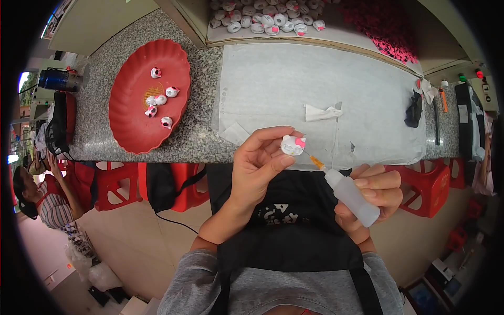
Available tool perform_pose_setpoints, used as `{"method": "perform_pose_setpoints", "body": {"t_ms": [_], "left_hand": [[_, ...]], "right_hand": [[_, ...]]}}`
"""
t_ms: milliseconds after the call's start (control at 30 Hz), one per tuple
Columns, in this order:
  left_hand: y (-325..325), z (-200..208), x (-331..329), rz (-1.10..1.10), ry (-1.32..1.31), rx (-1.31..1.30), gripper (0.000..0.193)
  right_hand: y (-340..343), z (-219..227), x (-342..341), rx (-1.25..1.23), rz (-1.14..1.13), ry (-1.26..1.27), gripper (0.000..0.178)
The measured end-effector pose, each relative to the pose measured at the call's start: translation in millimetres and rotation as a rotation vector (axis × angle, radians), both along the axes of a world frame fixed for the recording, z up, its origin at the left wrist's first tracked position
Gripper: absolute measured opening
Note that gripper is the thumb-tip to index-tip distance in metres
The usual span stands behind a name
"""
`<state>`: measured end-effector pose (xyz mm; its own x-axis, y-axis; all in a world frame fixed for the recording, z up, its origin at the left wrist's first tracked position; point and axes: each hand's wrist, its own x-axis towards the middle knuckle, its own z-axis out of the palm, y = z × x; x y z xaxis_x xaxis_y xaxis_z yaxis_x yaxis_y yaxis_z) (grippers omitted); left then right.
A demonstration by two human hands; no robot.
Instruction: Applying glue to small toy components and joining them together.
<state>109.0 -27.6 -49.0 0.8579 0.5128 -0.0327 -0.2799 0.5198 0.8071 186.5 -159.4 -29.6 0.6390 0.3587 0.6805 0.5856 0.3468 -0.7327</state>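
My left hand pinches a small white cat-head figurine with a pink bow between thumb and fingers, above the near edge of the worktop. In my right hand is a translucent squeeze bottle, tilted up to the left. Its orange needle tip points at the figurine's lower right side, close to the bow. Whether the thin needle touches the figurine is too small to tell. Several similar white heads lie in a red scalloped tray on the left.
White paper covers the worktop, with a crumpled tissue on it. Behind, a shelf holds many white heads and a heap of pink pieces. A black cloth piece lies at right. Another person sits far left; red stools stand below.
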Motion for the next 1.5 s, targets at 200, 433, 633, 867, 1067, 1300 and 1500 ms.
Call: {"method": "perform_pose_setpoints", "body": {"t_ms": [200,433,633,867,1067,1300,1500], "left_hand": [[-1.1,-0.6,-0.3,-0.010,0.010,-0.008,0.036],[-1.7,-0.8,-0.6,-0.033,0.019,-0.027,0.036],[-3.0,0.1,-1.0,-0.027,0.017,-0.008,0.035],[-2.2,-4.3,-1.1,0.001,-0.025,0.187,0.033],[-3.4,-3.2,-0.7,0.000,-0.025,0.273,0.032],[-0.2,-4.5,-1.2,0.036,-0.023,0.360,0.032],[1.6,-4.7,-2.3,0.041,-0.026,0.372,0.032]], "right_hand": [[2.7,-0.8,-1.9,0.034,-0.010,-0.007,0.034],[4.2,-1.5,-0.5,0.050,0.022,-0.026,0.035],[5.0,-2.5,-2.0,0.072,0.024,-0.009,0.036],[3.6,-2.6,-2.3,0.054,0.035,-0.015,0.035],[2.2,1.0,-3.9,0.029,0.066,0.001,0.035],[0.4,-0.3,-1.3,-0.005,0.080,-0.013,0.037],[2.0,4.1,3.3,-0.064,0.058,-0.050,0.036]]}}
